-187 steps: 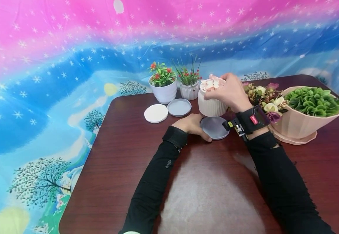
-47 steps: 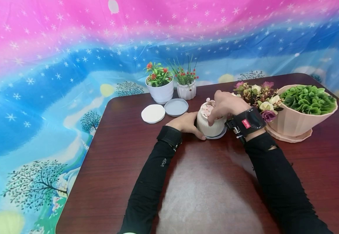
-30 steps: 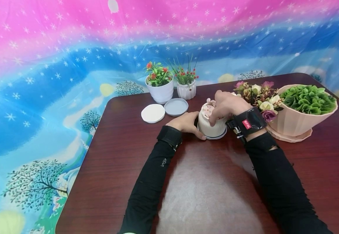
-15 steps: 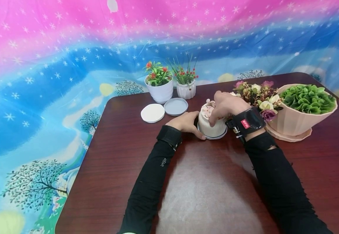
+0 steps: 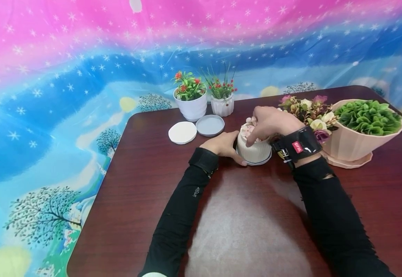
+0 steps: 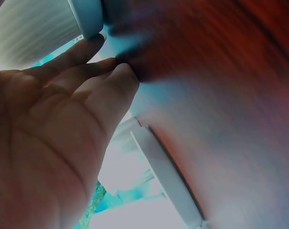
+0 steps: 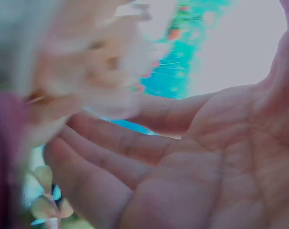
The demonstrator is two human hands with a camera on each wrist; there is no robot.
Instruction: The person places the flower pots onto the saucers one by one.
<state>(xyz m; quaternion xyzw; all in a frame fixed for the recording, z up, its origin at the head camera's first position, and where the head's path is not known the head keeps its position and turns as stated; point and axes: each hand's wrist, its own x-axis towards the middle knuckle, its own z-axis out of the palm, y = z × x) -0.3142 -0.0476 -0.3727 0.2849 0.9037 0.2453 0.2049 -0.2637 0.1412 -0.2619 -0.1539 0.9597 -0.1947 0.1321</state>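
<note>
A cream ribbed flower pot (image 5: 256,152) with pale pink flowers (image 5: 247,130) stands upright on a grey saucer (image 5: 255,163) in the head view. From above, my right hand (image 5: 273,120) holds the pot at its rim, its far fingers hidden. In the right wrist view, the fingers reach to the blurred pink blossoms (image 7: 106,62). My left hand (image 5: 223,145) holds the saucer's left side, thumb in front and fingers behind. The left wrist view shows its fingertips against the saucer's edge (image 6: 88,16), beside the pot wall (image 6: 34,31).
Left of the hands lie a white saucer (image 5: 182,132) and another grey saucer (image 5: 210,125). Behind them stand two white pots (image 5: 192,109) (image 5: 223,107) with red-flowered plants. To the right are a rose bunch (image 5: 312,113) and a large peach pot (image 5: 350,144) of green leaves.
Earliest, my right hand held the pink-flowered pot above the grey saucer; it has come down onto it. My left hand stays at the saucer. Over the last second little differs besides a slight view shift.
</note>
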